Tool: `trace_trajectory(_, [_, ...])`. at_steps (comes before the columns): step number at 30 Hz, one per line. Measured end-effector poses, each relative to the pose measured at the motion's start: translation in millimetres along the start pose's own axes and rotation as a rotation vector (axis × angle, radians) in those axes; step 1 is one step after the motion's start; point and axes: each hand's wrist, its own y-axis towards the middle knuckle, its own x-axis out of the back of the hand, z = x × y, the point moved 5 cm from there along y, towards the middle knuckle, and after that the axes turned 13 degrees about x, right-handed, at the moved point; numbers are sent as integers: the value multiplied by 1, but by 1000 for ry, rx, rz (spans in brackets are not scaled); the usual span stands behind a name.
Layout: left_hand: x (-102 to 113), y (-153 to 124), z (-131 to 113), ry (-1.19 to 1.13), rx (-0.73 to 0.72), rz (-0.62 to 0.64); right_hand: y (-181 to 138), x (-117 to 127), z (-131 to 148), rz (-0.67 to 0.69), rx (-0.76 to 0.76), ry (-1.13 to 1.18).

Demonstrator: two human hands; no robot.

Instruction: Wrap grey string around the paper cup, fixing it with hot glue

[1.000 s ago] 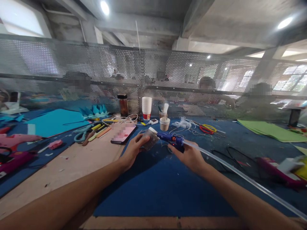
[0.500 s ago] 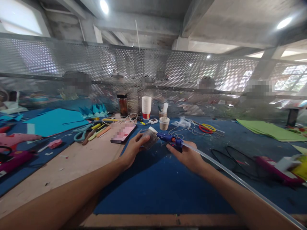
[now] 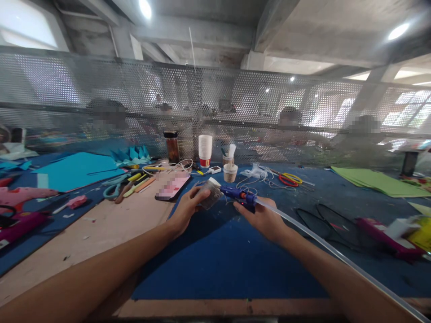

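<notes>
Closed around a small cup-shaped piece (image 3: 212,195), with a grey patterned side and a white end, is my left hand (image 3: 188,207). My right hand (image 3: 264,220) grips a blue hot glue gun (image 3: 240,194). A small red light shows on the gun near my fingers. Its tip points left and is at the white end of the piece; whether they touch I cannot tell. A long clear glue stick (image 3: 313,235) runs from the gun's back over my right forearm. Both hands are above the blue mat (image 3: 232,269).
Paper cups (image 3: 205,150), a dark bottle (image 3: 173,148) and a small cup (image 3: 230,172) stand at the back. A phone (image 3: 171,187) and scissors (image 3: 116,188) lie left; red-yellow scissors (image 3: 290,179), black cable and a magenta glue gun (image 3: 387,237) right. People sit behind the mesh screen (image 3: 235,112).
Hardly anything differs. Both hands keep the grey piece and the glue gun in the same place, while the whole view shifts very slightly.
</notes>
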Motion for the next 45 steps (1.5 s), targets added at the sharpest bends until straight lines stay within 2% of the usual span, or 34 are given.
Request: trace_trajectory(45, [2, 0, -2, -78, 20, 8, 0, 2, -1, 10, 26, -56])
